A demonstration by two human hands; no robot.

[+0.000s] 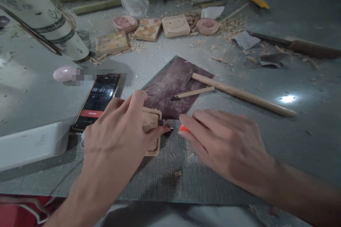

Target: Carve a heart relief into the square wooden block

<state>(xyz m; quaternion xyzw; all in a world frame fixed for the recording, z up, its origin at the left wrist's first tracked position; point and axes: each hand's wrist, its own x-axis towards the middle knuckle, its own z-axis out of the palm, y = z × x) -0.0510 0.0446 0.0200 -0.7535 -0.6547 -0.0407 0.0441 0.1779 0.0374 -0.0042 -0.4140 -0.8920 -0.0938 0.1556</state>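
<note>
My left hand [117, 134] is closed over a pale, square wooden block [151, 120] with rounded corners and a groove along its edge, pinning it on the table. Most of the block is hidden beneath that hand. In my right hand [226, 138] is a knife [174, 124] with an orange handle, the fingers wrapped round it. Its metal blade points left and meets the block's right side, close to my left thumb. Just beyond the block lies a dark reddish-brown sheet [170, 81]. On it rest a thin wooden-handled tool [194, 93] and the head of a hammer [239, 95].
Left of my hands are a phone [99, 95] running a timer, a white power bank [34, 145] and a tall patterned cylinder [53, 25]. Several carved blocks [176, 26], wood shavings and bamboo strips [93, 5] line the back. A long dark blade [293, 42] lies far right.
</note>
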